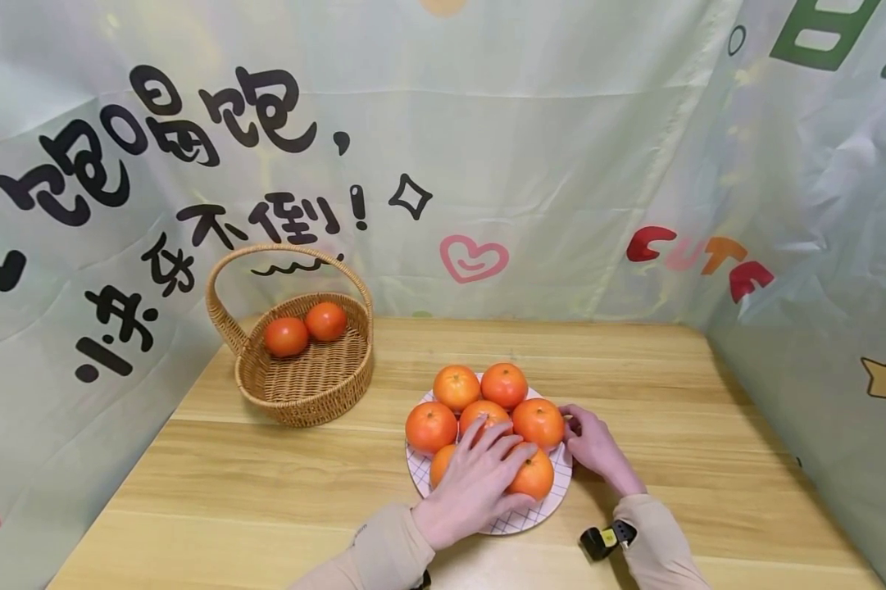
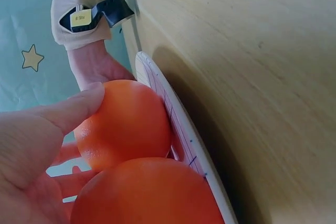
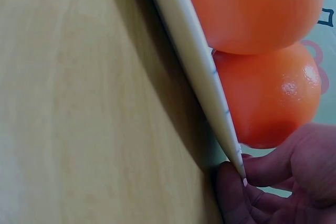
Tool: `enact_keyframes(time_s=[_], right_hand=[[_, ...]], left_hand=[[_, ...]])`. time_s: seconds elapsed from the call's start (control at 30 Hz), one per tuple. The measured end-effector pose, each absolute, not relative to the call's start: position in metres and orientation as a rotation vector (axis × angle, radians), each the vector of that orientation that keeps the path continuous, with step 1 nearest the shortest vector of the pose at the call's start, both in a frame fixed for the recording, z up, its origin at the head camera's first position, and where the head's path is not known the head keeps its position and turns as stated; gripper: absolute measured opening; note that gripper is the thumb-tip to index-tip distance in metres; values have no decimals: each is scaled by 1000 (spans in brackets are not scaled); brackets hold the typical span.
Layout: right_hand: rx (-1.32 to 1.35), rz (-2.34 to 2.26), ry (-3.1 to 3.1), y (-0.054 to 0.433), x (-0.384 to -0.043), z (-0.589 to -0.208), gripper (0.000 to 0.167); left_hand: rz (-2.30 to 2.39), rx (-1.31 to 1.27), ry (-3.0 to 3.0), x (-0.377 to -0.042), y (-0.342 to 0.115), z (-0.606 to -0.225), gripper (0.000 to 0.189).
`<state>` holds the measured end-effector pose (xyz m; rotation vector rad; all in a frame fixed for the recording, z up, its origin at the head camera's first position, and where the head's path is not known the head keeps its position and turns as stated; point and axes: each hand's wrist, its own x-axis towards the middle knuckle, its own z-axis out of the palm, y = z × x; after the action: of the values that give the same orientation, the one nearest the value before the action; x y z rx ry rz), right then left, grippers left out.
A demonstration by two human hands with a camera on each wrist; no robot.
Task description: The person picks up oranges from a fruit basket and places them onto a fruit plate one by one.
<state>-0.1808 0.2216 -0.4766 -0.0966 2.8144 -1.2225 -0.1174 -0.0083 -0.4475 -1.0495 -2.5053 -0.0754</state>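
A round white plate with a grid pattern (image 1: 561,497) bears several glossy oranges (image 1: 431,427). My left hand (image 1: 472,492) reaches over the plate from the front and holds the orange at its front right (image 1: 534,474). In the left wrist view the thumb lies against that orange (image 2: 131,124), with fingers on its far side. At the plate's right edge is my right hand (image 1: 597,442). Its thumb and fingers (image 3: 270,167) pinch the plate's rim in the right wrist view. Behind my left hand, another orange (image 1: 441,465) is partly hidden.
A woven basket (image 1: 302,410) with a tall handle stands at the back left of the wooden table (image 1: 265,492). Two orange-red fruits (image 1: 286,337) lie inside it. Printed cloth (image 1: 546,164) hangs behind the table and along its sides. A black wrist device (image 1: 605,539) sits at my right sleeve.
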Motion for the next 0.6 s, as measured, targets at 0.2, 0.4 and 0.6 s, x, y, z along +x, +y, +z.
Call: enact_keyframes(time_s=[0.2, 0.4, 0.6], right_hand=[[-108, -1225, 2832, 222, -181, -478, 32], [-109, -1207, 2839, 222, -181, -479, 34], [-103, -1208, 2833, 222, -182, -479, 34]], left_hand=[[-77, -1048, -2537, -118, -8, -447, 66], [-84, -1047, -2545, -117, -8, -446, 66], [-69, -1060, -2543, -117, -8, -445, 65]])
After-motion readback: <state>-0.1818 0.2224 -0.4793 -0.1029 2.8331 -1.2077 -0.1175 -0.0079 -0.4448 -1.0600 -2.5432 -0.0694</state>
